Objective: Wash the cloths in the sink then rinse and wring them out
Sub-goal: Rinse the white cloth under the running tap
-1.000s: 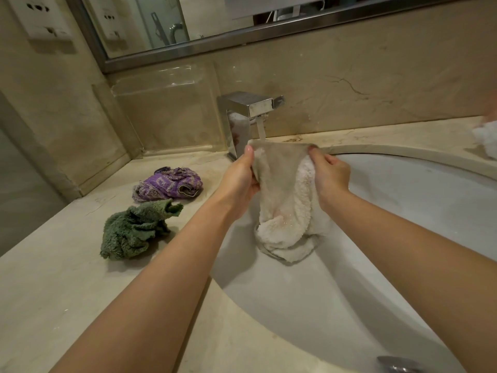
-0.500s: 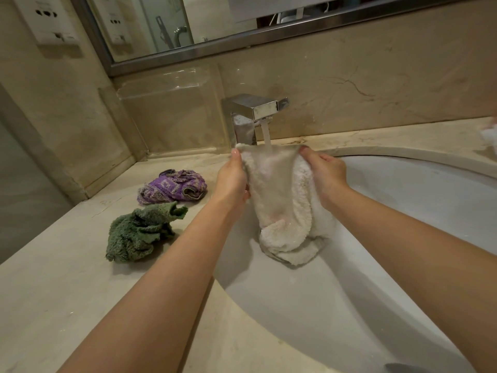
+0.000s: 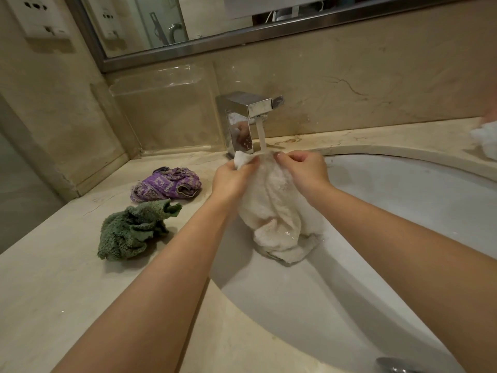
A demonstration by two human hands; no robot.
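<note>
We held the white cloth up under the tap, both hands clamped on its top edge. Our left hand had its fingers curled round one bunched corner, just below and in front of the tap's body. Our right hand pinched the other corner, just to the right of the tap. The two hands sat close together with only a short stretch of cloth between them.

A stream of water ran from the tap's spout straight down onto that stretch of cloth between our hands. The rest of the cloth hung down from our grip into the sink, its wet lower folds touching the sink's sloping wall below the tap.

On the counter to the left of the tap lay a purple patterned cloth, crumpled. A green cloth sat just in front of it, further from the tap, also in a heap. Something white showed at the far right of the counter, well away from the tap and cut off by the edge, so we could not tell what it was.
</note>
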